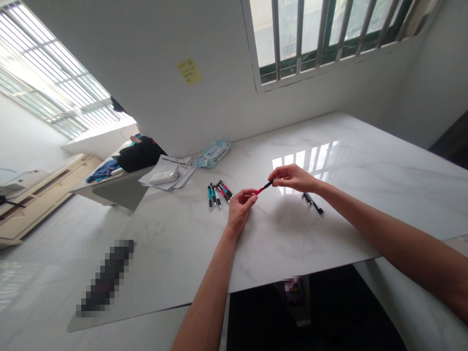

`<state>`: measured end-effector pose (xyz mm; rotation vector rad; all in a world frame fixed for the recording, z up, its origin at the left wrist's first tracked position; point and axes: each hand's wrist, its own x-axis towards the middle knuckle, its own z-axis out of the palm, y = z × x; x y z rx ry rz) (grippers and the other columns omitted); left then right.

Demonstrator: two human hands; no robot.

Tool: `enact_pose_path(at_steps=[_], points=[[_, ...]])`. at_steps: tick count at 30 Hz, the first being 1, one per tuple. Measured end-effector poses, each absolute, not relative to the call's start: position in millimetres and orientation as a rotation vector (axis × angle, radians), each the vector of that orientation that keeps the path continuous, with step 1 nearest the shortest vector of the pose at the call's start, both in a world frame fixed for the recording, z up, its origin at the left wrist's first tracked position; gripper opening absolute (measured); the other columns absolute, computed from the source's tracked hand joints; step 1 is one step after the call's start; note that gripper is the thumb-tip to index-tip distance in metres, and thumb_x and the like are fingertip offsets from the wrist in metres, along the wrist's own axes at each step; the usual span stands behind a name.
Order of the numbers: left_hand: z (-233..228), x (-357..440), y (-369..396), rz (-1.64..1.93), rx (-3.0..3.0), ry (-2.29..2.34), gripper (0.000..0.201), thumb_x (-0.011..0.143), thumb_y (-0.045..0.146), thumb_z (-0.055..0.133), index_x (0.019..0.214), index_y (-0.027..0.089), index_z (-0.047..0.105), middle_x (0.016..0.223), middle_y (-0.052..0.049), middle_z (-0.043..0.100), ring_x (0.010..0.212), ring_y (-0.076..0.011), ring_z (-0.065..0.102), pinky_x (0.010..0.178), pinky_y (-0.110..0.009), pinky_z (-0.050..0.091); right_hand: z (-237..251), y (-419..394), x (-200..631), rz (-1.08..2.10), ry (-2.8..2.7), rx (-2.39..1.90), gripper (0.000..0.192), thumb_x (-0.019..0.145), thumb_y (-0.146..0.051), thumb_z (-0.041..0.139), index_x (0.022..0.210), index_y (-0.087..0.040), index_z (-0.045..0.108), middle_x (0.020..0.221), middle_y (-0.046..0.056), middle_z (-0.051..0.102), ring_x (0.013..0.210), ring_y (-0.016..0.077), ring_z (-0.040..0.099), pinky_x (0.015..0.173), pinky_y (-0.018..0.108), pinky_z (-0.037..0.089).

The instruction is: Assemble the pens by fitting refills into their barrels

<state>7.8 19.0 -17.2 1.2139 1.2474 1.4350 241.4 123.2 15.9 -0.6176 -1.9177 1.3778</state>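
Both hands hold one red and black pen (263,187) just above the white marble table (329,161). My left hand (241,207) pinches the pen's red end; my right hand (292,178) grips its black end. Several pens (218,192), teal and red with black tips, lie side by side just left of my left hand. A black pen (313,203) rests on the table under my right wrist.
A pack of wet wipes (213,154) and a stack of papers with a white object (167,175) lie toward the wall. A yellow sticky note (189,71) is on the wall. A barred window (321,34) is above. A dark bag (141,152) sits on another surface at left.
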Motion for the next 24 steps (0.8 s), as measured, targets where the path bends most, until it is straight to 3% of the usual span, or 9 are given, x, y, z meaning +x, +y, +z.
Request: enact_pose_path(at_steps=[7,11,14,17,21,24], points=[[-18.7,6.6,19.7,1.405,1.263,1.320,0.028,0.073,0.038,0.087,0.094,0.020,0.082,0.084,-0.002,0.071,0.072,-0.0129,0.055,0.069,-0.026,0.043,9.9,126.7,242.7,1.269,-2.006,-0.642,0.025,0.082,-0.042,0.078,0.097,-0.021,0.078,0.093,0.006,0.079,0.086,0.0211,0.073,0.082,0.037,0.057],[-18.4,6.7,19.8,1.410,1.294,1.369,0.027,0.073,0.037,0.086,0.093,0.020,0.083,0.089,-0.004,0.075,0.077,-0.0146,0.057,0.073,-0.026,0.044,9.4,127.9,245.6,1.102,-2.160,-0.782,0.034,0.090,-0.051,0.069,0.079,-0.020,0.078,0.074,0.005,0.076,0.067,0.0173,0.066,0.066,0.032,0.050],[-18.5,7.1,20.2,1.403,1.288,1.369,0.027,0.073,0.037,0.087,0.093,0.019,0.083,0.091,-0.005,0.076,0.081,-0.0155,0.059,0.076,-0.027,0.045,10.7,127.4,247.3,1.135,-2.198,-0.778,0.034,0.089,-0.052,0.069,0.094,-0.019,0.079,0.075,0.004,0.075,0.066,0.0161,0.064,0.064,0.030,0.047],[-18.9,7.3,20.9,1.405,1.277,1.371,0.028,0.072,0.036,0.088,0.093,0.019,0.084,0.091,-0.005,0.077,0.080,-0.0153,0.060,0.076,-0.027,0.044,11.6,127.0,247.9,1.231,-2.173,-0.683,0.037,0.084,-0.045,0.075,0.112,-0.020,0.074,0.088,0.004,0.078,0.080,0.0179,0.069,0.077,0.032,0.052],[-20.8,6.4,21.9,1.413,1.248,1.360,0.028,0.070,0.036,0.089,0.093,0.019,0.084,0.090,-0.005,0.077,0.077,-0.0146,0.059,0.074,-0.027,0.045,12.0,127.7,248.6,1.243,-2.180,-0.750,0.032,0.089,-0.048,0.068,0.098,-0.019,0.076,0.085,0.006,0.077,0.077,0.0180,0.069,0.072,0.032,0.051],[-22.9,5.4,22.4,1.418,1.231,1.336,0.029,0.071,0.036,0.089,0.094,0.019,0.084,0.091,-0.006,0.077,0.077,-0.0144,0.059,0.075,-0.027,0.045,12.1,128.7,249.6,1.245,-2.209,-0.738,0.037,0.087,-0.051,0.071,0.104,-0.019,0.075,0.083,0.005,0.077,0.074,0.0174,0.067,0.069,0.031,0.050]])
